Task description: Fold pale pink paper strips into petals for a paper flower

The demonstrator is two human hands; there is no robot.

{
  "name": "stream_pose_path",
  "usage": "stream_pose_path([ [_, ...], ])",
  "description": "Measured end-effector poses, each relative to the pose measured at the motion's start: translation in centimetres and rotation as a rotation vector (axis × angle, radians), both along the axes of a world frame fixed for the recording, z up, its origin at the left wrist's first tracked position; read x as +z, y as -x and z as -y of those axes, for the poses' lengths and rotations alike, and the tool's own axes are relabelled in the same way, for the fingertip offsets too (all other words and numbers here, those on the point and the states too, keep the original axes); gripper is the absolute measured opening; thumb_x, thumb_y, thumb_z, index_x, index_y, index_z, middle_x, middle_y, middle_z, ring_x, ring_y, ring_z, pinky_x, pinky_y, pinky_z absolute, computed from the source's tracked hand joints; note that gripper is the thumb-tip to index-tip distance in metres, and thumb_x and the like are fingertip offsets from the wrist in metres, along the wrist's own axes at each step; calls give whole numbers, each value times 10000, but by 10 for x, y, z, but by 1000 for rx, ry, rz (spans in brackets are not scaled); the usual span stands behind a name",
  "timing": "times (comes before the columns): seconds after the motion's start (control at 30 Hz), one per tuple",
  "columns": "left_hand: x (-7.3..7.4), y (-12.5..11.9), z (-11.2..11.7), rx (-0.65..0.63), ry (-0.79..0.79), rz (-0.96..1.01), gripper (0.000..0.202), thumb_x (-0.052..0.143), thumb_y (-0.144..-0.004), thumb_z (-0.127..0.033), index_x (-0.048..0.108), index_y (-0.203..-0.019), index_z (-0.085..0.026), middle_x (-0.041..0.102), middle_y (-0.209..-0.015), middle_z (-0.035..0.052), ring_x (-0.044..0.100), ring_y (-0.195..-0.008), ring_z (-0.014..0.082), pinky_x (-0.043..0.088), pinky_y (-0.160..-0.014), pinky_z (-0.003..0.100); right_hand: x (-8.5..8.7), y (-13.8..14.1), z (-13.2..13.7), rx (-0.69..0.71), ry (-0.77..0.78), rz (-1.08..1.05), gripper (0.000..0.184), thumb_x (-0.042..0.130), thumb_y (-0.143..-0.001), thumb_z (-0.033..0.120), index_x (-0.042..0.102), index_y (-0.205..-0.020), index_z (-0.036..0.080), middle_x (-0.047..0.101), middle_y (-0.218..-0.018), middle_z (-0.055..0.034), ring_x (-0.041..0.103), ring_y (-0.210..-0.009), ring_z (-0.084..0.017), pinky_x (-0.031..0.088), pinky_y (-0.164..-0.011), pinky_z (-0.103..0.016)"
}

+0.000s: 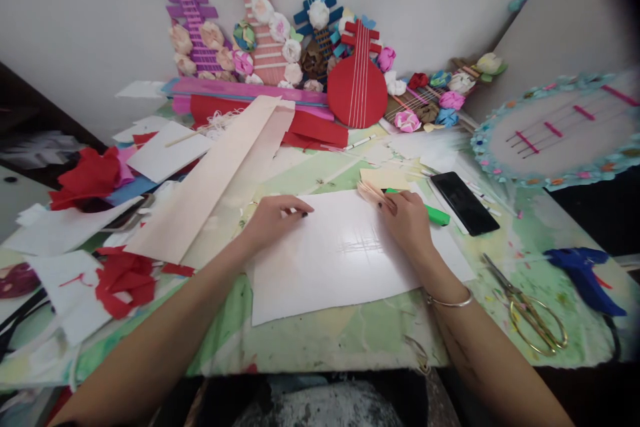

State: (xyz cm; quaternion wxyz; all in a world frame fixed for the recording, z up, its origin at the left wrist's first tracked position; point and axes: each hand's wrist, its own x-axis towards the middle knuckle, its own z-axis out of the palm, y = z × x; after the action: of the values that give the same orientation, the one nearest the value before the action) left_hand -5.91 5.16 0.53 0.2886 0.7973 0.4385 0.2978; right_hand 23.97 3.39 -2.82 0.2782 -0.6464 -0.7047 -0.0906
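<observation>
A large white sheet (340, 260) lies on the table in front of me. My left hand (275, 217) rests on its top left corner, fingers curled and pinching something small I cannot make out. My right hand (407, 217) sits at the sheet's top right edge, closed on a small folded cream paper piece (370, 192). A green stick-shaped thing (436, 215) pokes out to the right from under that hand. A bangle circles my right wrist.
A black phone (464, 202) lies right of my right hand. Gold scissors (530, 313) and a blue glue gun (585, 277) sit at the right. Long beige strips (215, 177), red paper scraps (123, 280), paper instruments with flowers (357, 83) and a round decorated board (560, 130) surround the sheet.
</observation>
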Motion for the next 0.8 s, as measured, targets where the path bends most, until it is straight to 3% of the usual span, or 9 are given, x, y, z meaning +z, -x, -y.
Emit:
stream_pose_path([
  [0.1,17,28,-14,45,77,-79,125,654,-745,-275,716,-820,-196,718,-858,29,635,-783,169,473,-653,246,2,0,0,-1,-47,4,185,540,-811,234,662,-922,150,616,-867,-125,514,-883,-279,416,-795,-415],
  [0.2,25,48,-19,-2,203,-220,191,740,-636,-330,715,-782,-210,683,-787,21,613,-741,178,450,-606,240,4,3,1,8,-103,6,218,531,-832,252,643,-998,167,606,-952,-132,513,-939,-286,405,-851,-442],
  [0.27,26,54,-18,-43,250,-347,291,772,-572,-335,707,-832,-222,670,-836,23,611,-788,196,454,-640,250,5,6,2,14,-150,0,235,534,-836,269,638,-1025,178,594,-994,-135,509,-946,-286,414,-845,-440],
  [0.4,17,52,-18,-7,177,-448,374,799,-459,-280,661,-799,-206,643,-824,19,589,-758,201,422,-625,246,6,15,6,69,-209,-34,252,536,-835,265,639,-1043,166,588,-993,-133,517,-943,-283,433,-820,-436],
  [0.57,9,48,-20,8,221,-424,218,757,-505,-232,599,-649,-191,593,-626,-23,534,-581,147,353,-515,222,8,26,13,190,-218,-103,242,537,-842,231,645,-1046,158,607,-970,-121,531,-933,-260,455,-833,-415],
  [0.8,14,43,-18,29,220,-258,103,689,-592,-191,649,-686,-187,607,-615,-24,545,-589,135,390,-552,223,11,37,20,304,-200,-157,230,541,-858,245,643,-1045,157,624,-1001,-131,561,-973,-257,457,-883,-436],
])
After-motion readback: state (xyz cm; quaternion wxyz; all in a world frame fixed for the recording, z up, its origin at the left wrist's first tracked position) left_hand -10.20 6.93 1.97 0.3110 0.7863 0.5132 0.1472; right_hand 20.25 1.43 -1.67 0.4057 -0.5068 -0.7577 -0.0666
